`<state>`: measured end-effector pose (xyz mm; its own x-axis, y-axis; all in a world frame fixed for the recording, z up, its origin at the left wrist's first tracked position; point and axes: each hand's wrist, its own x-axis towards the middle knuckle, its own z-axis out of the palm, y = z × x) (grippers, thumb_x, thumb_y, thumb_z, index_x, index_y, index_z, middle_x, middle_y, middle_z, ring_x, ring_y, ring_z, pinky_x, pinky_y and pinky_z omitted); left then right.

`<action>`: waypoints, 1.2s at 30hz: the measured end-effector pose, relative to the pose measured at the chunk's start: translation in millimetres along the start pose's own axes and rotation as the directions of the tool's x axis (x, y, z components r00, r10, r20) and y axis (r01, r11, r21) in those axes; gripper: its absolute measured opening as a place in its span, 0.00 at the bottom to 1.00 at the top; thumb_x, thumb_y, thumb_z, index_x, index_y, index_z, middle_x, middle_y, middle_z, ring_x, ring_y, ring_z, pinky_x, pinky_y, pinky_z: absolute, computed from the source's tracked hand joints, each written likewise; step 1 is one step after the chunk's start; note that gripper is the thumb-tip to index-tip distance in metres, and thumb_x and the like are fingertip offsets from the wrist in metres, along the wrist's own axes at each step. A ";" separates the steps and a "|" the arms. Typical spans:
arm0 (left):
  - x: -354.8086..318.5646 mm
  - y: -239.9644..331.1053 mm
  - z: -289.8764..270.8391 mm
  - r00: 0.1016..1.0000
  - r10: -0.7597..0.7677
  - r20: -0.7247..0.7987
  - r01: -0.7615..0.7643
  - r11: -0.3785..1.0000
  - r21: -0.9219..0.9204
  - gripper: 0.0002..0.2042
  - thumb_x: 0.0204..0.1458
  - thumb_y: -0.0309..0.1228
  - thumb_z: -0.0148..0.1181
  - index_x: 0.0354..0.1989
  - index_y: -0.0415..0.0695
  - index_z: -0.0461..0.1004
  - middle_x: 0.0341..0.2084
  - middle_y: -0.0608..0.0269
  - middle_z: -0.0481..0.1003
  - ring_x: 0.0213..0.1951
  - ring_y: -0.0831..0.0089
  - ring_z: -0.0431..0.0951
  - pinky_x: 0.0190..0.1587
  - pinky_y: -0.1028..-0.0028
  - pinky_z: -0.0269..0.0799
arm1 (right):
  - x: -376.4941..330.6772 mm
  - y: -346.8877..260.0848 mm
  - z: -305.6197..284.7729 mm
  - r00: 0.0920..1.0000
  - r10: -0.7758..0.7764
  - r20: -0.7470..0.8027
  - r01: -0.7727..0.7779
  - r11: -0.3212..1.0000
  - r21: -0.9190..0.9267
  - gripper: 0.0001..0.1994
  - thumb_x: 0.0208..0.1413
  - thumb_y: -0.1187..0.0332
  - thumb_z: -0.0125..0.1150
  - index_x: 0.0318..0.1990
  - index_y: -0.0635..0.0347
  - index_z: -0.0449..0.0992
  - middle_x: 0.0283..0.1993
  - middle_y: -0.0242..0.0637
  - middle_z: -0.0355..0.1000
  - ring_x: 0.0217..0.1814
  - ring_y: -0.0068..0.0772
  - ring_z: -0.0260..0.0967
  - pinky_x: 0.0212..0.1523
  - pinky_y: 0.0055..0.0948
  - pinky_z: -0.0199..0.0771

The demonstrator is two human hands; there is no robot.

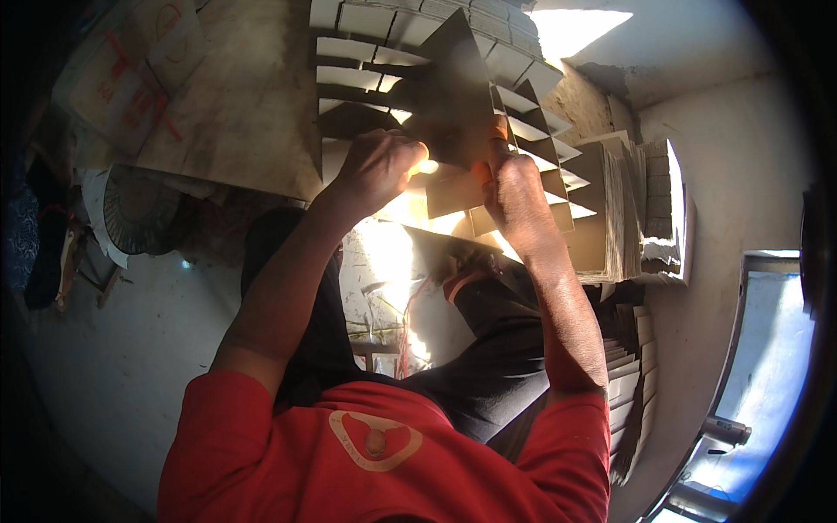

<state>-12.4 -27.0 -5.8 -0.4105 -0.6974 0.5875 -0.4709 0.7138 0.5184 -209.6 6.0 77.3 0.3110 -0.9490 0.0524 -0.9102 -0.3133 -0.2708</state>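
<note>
Before me stands a lattice of slotted cardboard dividers (523, 131), with thin upright strips crossing one another. My right hand (514, 187) is at its near right part, index finger stretched along a strip and thumb bent, gripping the cardboard divider. A bare forearm leads down from it to a red sleeve. My left hand (379, 170) is curled at the near left side of the lattice, fingertips together in strong sunlight. Glare hides what lies between them. A large dark cardboard sheet (453, 96) rises between and beyond both hands.
At the left lies a wide brown board (253, 96), with a printed white carton (113, 87) past it. Stacks of cardboard sheets (615, 205) stand at the right beside the wall. More stacked pieces (632, 383) are by my right leg. A round ribbed object (142, 209) sits under the board.
</note>
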 end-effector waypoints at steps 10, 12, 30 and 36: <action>3.8 10.1 -3.7 1.000 -0.002 0.020 0.002 1.000 0.016 0.05 0.37 0.19 0.54 0.25 0.40 0.71 0.18 0.55 0.71 0.27 0.58 0.73 0.33 0.62 0.69 | -21.7 -1.3 24.1 0.977 -0.007 0.214 0.043 0.985 -0.164 0.37 0.57 0.68 0.54 0.66 0.78 0.40 0.34 0.53 0.74 0.36 0.50 0.76 0.36 0.39 0.77; -0.8 4.2 -2.8 0.999 -0.015 0.042 0.014 1.000 0.018 0.08 0.41 0.20 0.58 0.32 0.38 0.75 0.23 0.53 0.74 0.30 0.58 0.75 0.35 0.63 0.70 | -22.8 -6.0 10.8 0.937 0.057 0.345 0.006 0.984 -0.179 0.41 0.59 0.56 0.55 0.67 0.74 0.39 0.33 0.52 0.75 0.37 0.47 0.76 0.37 0.42 0.76; -20.4 12.0 -33.1 0.966 -0.243 -0.088 0.251 0.963 0.098 0.19 0.38 0.27 0.71 0.43 0.41 0.78 0.37 0.56 0.77 0.41 0.60 0.74 0.47 0.66 0.70 | -170.9 220.4 -6.5 0.745 0.401 -0.534 -0.621 0.708 -0.335 0.15 0.47 0.67 0.65 0.40 0.60 0.69 0.40 0.46 0.72 0.45 0.50 0.70 0.44 0.44 0.72; -27.1 0.5 -30.3 0.984 -0.143 -0.101 0.158 0.975 0.158 0.20 0.36 0.25 0.71 0.42 0.41 0.79 0.35 0.58 0.76 0.40 0.62 0.75 0.46 0.67 0.70 | -166.3 203.1 -30.2 0.570 0.589 -0.573 -0.722 0.692 -0.006 0.20 0.53 0.52 0.60 0.41 0.61 0.69 0.40 0.50 0.74 0.43 0.56 0.71 0.42 0.46 0.68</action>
<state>22.2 -5.8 -2.6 -0.2575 -0.7825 0.5669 -0.6476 0.5751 0.4998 -454.4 99.1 42.6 -0.5158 -0.7461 0.4210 -0.8561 0.4680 -0.2193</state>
